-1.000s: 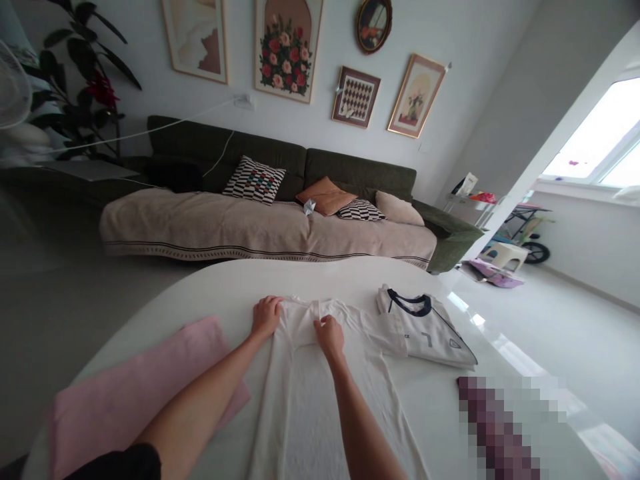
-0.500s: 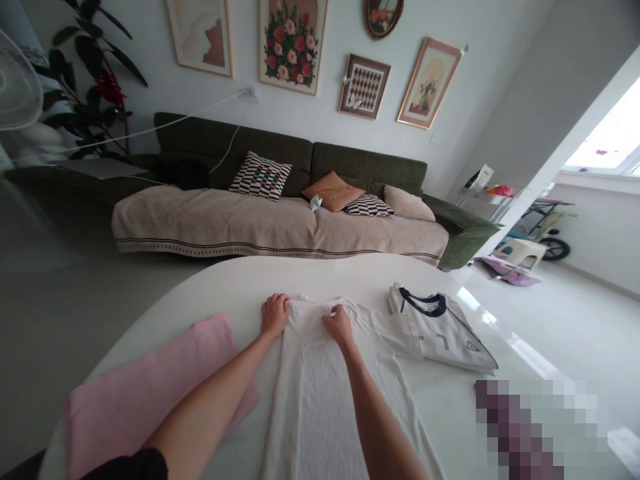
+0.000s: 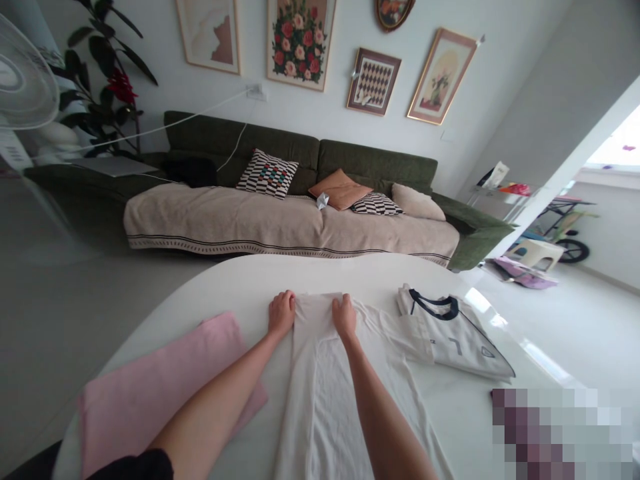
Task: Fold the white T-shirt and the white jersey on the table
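A white T-shirt (image 3: 340,393) lies spread on the white table, its far end between my two hands and its left side folded inward. My left hand (image 3: 283,312) grips the shirt's far left corner with curled fingers. My right hand (image 3: 345,316) pinches the far edge a little to the right, and the cloth between the hands looks taut. One sleeve reaches right, up to a folded white jersey (image 3: 453,337) with a dark collar. Left of my left forearm lies a folded pink cloth (image 3: 165,387), partly hidden by that arm.
The rounded white table (image 3: 240,277) has its far edge in front of a green sofa (image 3: 380,157) with a beige cover and several cushions. A fan (image 3: 25,77) stands at the left. A pixelated patch (image 3: 560,433) hides the lower right.
My right hand has closed on the shirt's far edge, and that edge now runs straighter between my hands. The whole view has shifted slightly.
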`<state>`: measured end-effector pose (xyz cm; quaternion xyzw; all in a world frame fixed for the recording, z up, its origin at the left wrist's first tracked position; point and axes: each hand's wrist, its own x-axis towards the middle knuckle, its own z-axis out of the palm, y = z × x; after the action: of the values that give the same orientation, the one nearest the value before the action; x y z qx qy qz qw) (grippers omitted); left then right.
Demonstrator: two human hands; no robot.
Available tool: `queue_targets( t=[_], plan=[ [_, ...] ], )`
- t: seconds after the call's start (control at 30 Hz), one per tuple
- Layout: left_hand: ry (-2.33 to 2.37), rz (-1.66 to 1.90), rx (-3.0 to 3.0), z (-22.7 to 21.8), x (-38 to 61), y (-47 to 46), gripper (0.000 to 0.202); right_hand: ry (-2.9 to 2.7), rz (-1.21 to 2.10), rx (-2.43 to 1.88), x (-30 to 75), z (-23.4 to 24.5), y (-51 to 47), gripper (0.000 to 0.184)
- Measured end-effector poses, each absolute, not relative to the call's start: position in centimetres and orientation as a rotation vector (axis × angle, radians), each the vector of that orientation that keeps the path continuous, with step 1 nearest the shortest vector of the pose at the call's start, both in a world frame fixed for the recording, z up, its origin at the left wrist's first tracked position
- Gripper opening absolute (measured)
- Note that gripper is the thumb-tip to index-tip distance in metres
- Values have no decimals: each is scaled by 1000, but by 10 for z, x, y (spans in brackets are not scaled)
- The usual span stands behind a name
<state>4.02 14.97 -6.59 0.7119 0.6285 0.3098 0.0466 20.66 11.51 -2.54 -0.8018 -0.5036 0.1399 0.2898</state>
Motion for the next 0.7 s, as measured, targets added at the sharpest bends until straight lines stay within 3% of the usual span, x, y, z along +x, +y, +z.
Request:
queue_targets(
  t=[0.37,0.5,0.7],
  plan=[
    [1718,1038,2231,-61,41,147,29,-1393,274,-2086,207,-13,91,35],
    [1562,963,2317,-60,44,144,28,-1461,228,-2004,196,-10,27,19],
    [1537,894,2313,-62,43,143,30,-1610,376,-2006,139,-56,-100,12]
  ],
)
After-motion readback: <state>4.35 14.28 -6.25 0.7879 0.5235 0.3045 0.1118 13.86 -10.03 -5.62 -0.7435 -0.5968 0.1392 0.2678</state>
